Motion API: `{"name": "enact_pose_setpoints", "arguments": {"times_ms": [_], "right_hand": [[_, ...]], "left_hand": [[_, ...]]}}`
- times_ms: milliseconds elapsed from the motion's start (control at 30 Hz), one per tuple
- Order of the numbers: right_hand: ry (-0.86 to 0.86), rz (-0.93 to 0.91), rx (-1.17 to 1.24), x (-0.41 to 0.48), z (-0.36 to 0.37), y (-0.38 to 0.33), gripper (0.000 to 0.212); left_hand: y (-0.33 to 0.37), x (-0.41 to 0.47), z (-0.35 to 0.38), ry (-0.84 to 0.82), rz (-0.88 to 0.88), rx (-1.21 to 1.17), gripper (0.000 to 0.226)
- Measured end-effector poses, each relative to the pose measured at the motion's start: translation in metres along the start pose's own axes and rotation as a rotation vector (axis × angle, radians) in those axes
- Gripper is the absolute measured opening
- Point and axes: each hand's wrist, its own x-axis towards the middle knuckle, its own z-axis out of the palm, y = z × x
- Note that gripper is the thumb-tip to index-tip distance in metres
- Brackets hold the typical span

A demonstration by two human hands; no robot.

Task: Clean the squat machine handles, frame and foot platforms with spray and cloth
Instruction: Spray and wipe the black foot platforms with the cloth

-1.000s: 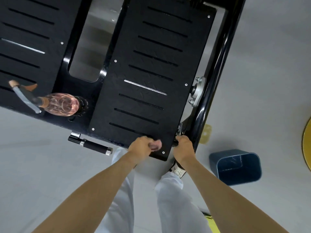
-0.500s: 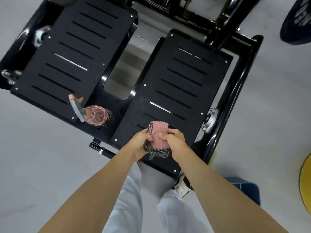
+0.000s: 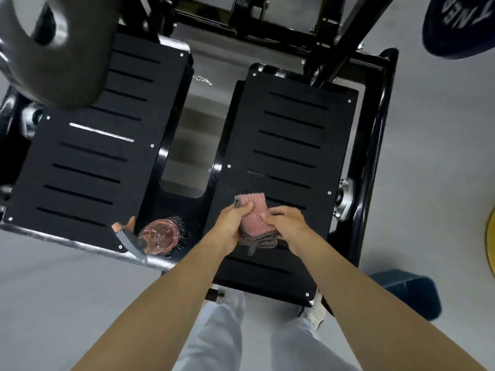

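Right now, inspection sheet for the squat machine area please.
Surface: left foot platform and right foot platform, both black and slotted, set in a glossy black frame.
Job's things: pink cloth held over the near part of the right foot platform; spray bottle on the frame between the platforms, at the near edge.
Clutter: blue bin on the floor to the right of the machine.
Grippers: left hand and right hand both grip the pink cloth.
Cables: nothing seen.
Surroundings: grey floor; dark weight plate at top right; blurred dark pad at top left.
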Motion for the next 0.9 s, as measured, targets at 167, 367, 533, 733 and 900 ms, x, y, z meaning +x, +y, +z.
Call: {"name": "enact_pose_setpoints", "arguments": {"times_ms": [167, 367, 533, 733, 900], "right_hand": [[0.04, -0.072, -0.073, 0.009, 0.003, -0.038, 0.021], [0.017, -0.058, -0.274, 0.021, -0.02, -0.067, 0.021], [0.095, -0.081, -0.39, 0.034, -0.051, -0.079, 0.015], [0.156, -0.029, -0.519, 0.057, -0.092, -0.084, 0.025], [0.203, -0.031, -0.557, 0.102, -0.108, -0.119, 0.019]], "left_hand": [[0.045, 0.011, 0.009, -0.034, 0.029, 0.019, 0.024], [0.082, 0.014, 0.034, -0.029, 0.059, 0.268, 0.017], [0.101, 0.031, 0.061, 0.032, 0.118, 0.327, 0.018], [0.124, 0.055, 0.093, 0.056, 0.159, 0.286, 0.011], [0.152, 0.093, 0.114, 0.108, 0.2, 0.315, 0.013]]}}
